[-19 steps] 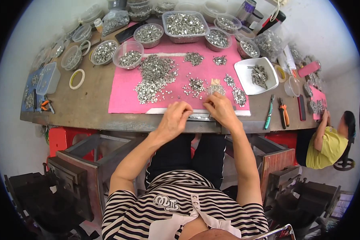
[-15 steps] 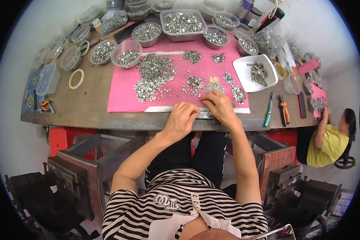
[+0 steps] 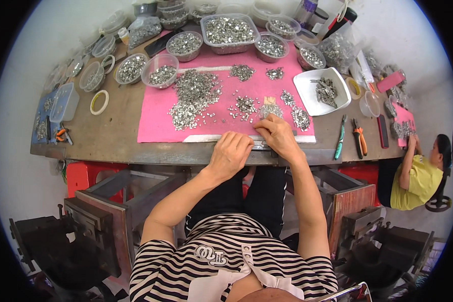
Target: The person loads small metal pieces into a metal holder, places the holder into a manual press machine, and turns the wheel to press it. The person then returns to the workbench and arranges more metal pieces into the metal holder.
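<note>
At the near edge of the table, my left hand (image 3: 230, 155) is closed, its fingertips pinched together over a narrow metal strip (image 3: 260, 145) on the edge. Close by on the right, my right hand (image 3: 279, 137) is also pinched, thumb and fingers together. Anything in either pinch is too small or hidden to name. Just beyond the right hand lies a small heap of silvery pieces (image 3: 270, 110) by a tan patch (image 3: 269, 100). A loose pile of small metal pieces (image 3: 245, 104) sits to its left. Larger piles (image 3: 196, 93) spread over the pink mat (image 3: 156, 113).
Plastic tubs (image 3: 229, 44) of metal pieces line the back. At right are a white tray (image 3: 307, 95), green-handled tweezers or pliers (image 3: 340, 138), orange-handled pliers (image 3: 360, 138) and a co-worker in yellow (image 3: 418, 183). A tape roll (image 3: 99, 102) lies left.
The whole view has shifted slightly. Both hands stay in nearly the same place at the table edge, still pinched; the left fingers have shifted a little.
</note>
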A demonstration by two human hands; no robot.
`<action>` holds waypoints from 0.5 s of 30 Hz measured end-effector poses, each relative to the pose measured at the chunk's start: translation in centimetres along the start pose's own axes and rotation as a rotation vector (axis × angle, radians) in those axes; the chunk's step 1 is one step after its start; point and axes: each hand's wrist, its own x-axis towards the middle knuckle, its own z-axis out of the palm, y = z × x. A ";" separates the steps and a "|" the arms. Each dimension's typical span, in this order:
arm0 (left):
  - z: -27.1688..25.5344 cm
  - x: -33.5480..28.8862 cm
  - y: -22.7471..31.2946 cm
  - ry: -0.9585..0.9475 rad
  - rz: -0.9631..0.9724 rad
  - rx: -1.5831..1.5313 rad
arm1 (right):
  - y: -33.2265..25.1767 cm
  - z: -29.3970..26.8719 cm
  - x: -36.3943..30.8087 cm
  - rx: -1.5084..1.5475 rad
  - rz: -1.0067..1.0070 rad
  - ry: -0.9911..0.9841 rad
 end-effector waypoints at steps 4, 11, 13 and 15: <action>0.0 -0.3 0.2 0.040 0.047 0.055 | -0.3 -0.1 -0.2 -0.044 0.020 -0.026; -1.3 -0.3 -1.2 0.059 -0.008 0.031 | 0.3 -0.1 -0.5 -0.016 0.034 -0.010; -3.1 0.4 -3.2 0.136 -0.094 0.115 | -0.6 -0.6 -1.1 0.109 0.111 0.016; -4.6 0.4 -5.5 0.133 -0.156 0.231 | -1.8 -1.0 -1.9 0.273 0.180 0.055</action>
